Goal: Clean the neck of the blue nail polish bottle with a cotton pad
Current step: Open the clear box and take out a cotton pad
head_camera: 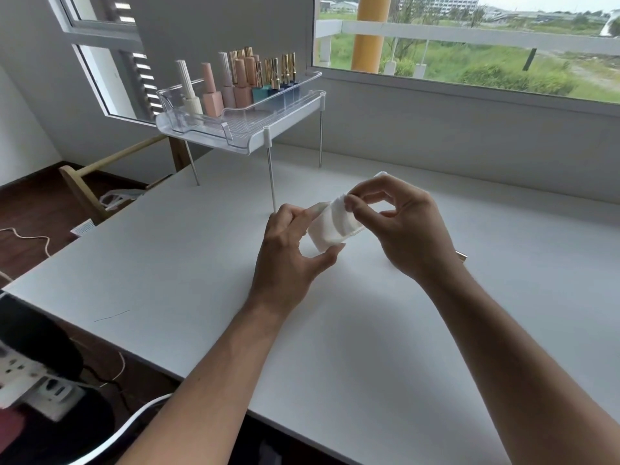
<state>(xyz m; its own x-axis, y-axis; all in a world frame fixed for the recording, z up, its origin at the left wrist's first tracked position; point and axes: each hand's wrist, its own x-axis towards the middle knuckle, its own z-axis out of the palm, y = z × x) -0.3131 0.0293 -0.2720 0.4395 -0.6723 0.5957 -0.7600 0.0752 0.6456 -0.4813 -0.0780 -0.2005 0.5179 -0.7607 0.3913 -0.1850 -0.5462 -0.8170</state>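
Observation:
My left hand (288,253) grips a clear pack of white cotton pads (327,231) between thumb and fingers, just above the white table (201,250). My right hand (402,226) pinches the top edge of one cotton pad (342,200) at the pack's open end. Behind my right wrist a thin gold-tipped object (462,255) pokes out on the table; the rest of it is hidden. Blue nail polish bottles with gold caps (286,78) stand at the far end of the clear tray. I cannot see any open bottle.
A clear tray on a white raised shelf (248,129) with thin metal legs holds several beige, pink, teal and blue polish bottles at the table's back left. A wide window (469,45) runs behind. A wooden frame, cables and a power strip (30,380) lie on the floor left.

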